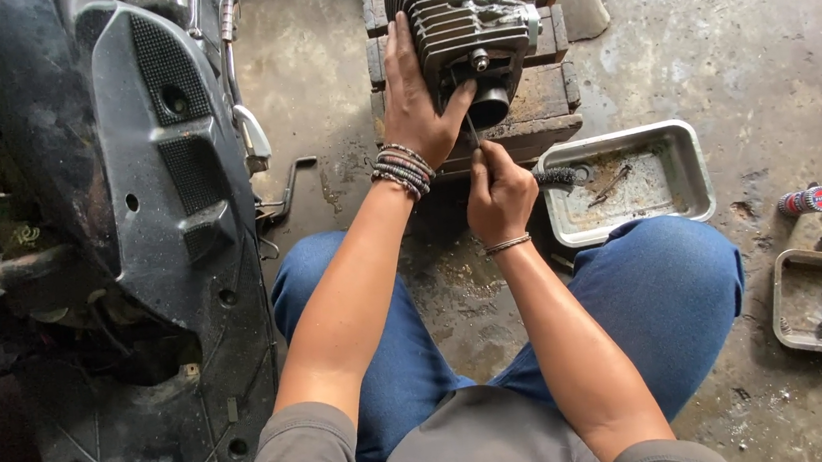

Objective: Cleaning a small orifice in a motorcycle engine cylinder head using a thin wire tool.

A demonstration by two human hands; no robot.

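The finned grey engine cylinder (464, 15) stood on a stack of grimy wooden blocks (540, 108), its round port facing down. A thin metal tool (473, 133) pointed up at its underside, just beside the port.

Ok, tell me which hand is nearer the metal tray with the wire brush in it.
Right. The right hand grips a thin tool just left of the metal tray, almost at its rim. The left hand lies flat on the finned engine cylinder, higher up and farther left.
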